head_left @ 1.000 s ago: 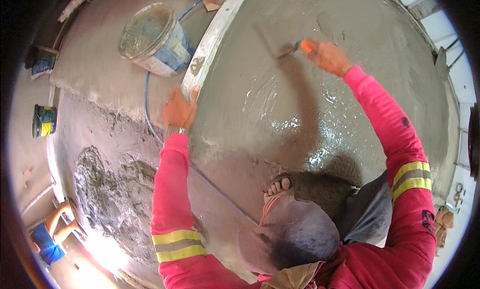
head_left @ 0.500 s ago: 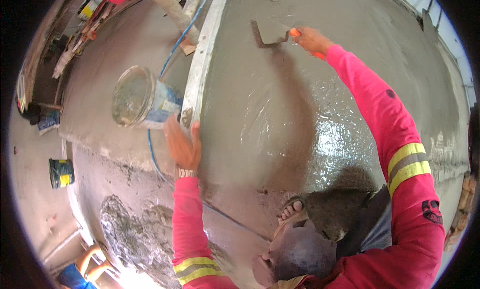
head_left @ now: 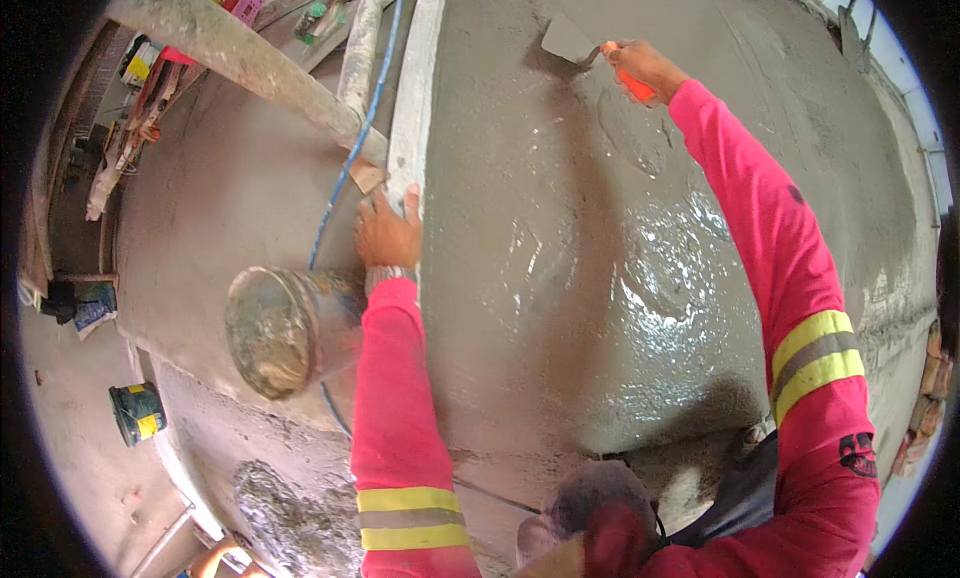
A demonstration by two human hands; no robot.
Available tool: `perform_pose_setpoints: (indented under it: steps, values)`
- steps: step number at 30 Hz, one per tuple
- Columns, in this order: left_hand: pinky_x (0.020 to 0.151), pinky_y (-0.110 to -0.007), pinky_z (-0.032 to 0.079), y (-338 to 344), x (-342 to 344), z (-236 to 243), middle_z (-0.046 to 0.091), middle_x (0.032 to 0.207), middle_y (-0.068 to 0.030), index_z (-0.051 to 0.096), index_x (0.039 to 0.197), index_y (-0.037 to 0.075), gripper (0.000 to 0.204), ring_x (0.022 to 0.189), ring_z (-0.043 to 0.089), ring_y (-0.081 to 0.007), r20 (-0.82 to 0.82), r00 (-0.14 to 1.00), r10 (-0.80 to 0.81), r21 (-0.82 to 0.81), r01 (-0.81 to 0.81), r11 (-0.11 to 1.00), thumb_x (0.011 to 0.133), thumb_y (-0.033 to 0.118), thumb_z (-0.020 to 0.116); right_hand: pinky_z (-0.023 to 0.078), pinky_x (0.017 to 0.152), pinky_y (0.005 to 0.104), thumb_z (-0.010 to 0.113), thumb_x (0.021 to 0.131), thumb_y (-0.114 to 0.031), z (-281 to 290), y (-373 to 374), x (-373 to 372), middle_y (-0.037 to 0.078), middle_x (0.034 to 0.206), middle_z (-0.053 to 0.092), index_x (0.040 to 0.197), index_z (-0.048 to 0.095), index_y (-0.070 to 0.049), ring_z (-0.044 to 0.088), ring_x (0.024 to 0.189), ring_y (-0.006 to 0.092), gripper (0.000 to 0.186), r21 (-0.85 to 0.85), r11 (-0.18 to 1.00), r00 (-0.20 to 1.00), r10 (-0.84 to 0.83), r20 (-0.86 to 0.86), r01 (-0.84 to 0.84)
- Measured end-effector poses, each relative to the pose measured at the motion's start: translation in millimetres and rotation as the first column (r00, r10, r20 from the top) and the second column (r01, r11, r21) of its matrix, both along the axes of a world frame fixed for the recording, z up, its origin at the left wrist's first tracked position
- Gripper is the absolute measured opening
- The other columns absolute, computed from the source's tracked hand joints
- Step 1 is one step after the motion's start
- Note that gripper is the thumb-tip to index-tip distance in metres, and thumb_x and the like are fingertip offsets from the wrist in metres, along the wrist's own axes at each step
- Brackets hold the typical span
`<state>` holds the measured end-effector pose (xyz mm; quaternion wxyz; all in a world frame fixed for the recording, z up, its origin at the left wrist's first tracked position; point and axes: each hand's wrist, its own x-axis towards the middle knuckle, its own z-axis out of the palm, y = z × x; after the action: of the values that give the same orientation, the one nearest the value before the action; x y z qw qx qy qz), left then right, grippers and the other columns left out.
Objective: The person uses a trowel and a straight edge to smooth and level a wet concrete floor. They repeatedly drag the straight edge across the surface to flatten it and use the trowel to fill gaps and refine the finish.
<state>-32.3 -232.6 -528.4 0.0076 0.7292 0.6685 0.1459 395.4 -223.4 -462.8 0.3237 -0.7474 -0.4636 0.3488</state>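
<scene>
My right hand (head_left: 645,73) is closed round the orange handle of a trowel (head_left: 568,40). The trowel's flat blade is at the far side of the wet, smooth cement surface (head_left: 490,278), over its shadow. My left hand (head_left: 388,233) rests at a long, pale straight board (head_left: 410,128), thumb spread from the fingers. The board runs away from me along the left edge of the wet cement. Beside my left forearm stands a clear, dirty bucket (head_left: 285,333), its open mouth showing.
A cement-smeared pole (head_left: 250,63) slants in from the left, near a blue hose (head_left: 352,153). A dark bucket (head_left: 138,413) stands on the lower floor at left. Wet mortar (head_left: 290,518) is heaped near me. A person's arm (head_left: 215,558) shows at the bottom left.
My left hand has moved farther along the board, away from the bucket. The trowel has turned, so its blade now shows broad instead of edge-on. The view has shifted.
</scene>
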Motion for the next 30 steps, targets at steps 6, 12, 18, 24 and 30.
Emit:
perform_pose_setpoints:
  steps: [6,12,18,24,30]
  values:
    - [0.079,-0.050,0.044,0.4,7.7,11.4,0.055,0.106,-0.0214,0.052,0.116,0.002,0.059,0.094,0.056,-0.0413,0.070,0.996,-0.058,-0.093,0.064,0.994,0.085,0.053,0.052,0.046,0.050,0.0423,0.056,0.085,-0.022,-41.9,61.3,-8.5,0.008,0.071,0.056,0.087,0.056,-0.003,0.058,0.059,0.0214,0.019,0.039,0.989,0.979,0.139,0.152,-0.146]
    - [0.079,-0.050,0.044,6.7,4.9,16.1,0.055,0.105,-0.0208,0.051,0.116,0.001,0.057,0.093,0.056,-0.0406,0.112,0.992,-0.066,-0.138,0.081,0.987,0.084,0.049,0.055,0.047,0.048,0.0370,0.053,0.087,-0.023,-8.5,87.7,-92.3,0.008,0.071,0.058,0.096,0.057,-0.002,0.056,0.055,0.0211,0.023,-0.096,0.991,0.995,0.088,-0.055,-0.093]
    - [0.081,-0.049,0.043,6.9,1.6,21.0,0.055,0.104,-0.0213,0.051,0.114,0.000,0.056,0.096,0.055,-0.0405,0.085,0.996,-0.023,-0.150,0.036,0.988,0.084,0.048,0.055,0.049,0.053,0.0365,0.053,0.087,-0.025,26.0,60.0,-86.7,0.009,0.074,0.060,0.105,0.058,-0.004,0.059,0.061,0.0214,0.028,-0.032,0.971,0.970,0.240,0.032,-0.239]
    - [0.080,-0.050,0.044,5.9,6.7,20.0,0.055,0.104,-0.0224,0.051,0.112,-0.001,0.056,0.096,0.055,-0.0407,0.102,0.994,-0.049,-0.185,0.067,0.981,0.084,0.047,0.055,0.049,0.067,0.0496,0.054,0.082,-0.021,33.2,29.5,6.8,0.019,0.087,0.066,0.105,0.058,-0.003,0.063,0.077,0.0379,0.029,0.039,0.997,0.727,0.023,0.686,-0.069]
    - [0.078,-0.049,0.045,8.9,-0.8,17.3,0.056,0.102,-0.0234,0.052,0.112,-0.001,0.055,0.094,0.056,-0.0416,0.087,0.995,-0.053,-0.135,0.064,0.989,0.086,0.048,0.054,0.048,0.069,0.0516,0.057,0.079,-0.019,68.6,-45.3,36.0,0.023,0.088,0.064,0.108,0.054,-0.001,0.062,0.078,0.0426,0.034,-0.124,0.989,0.750,0.022,0.661,0.081]
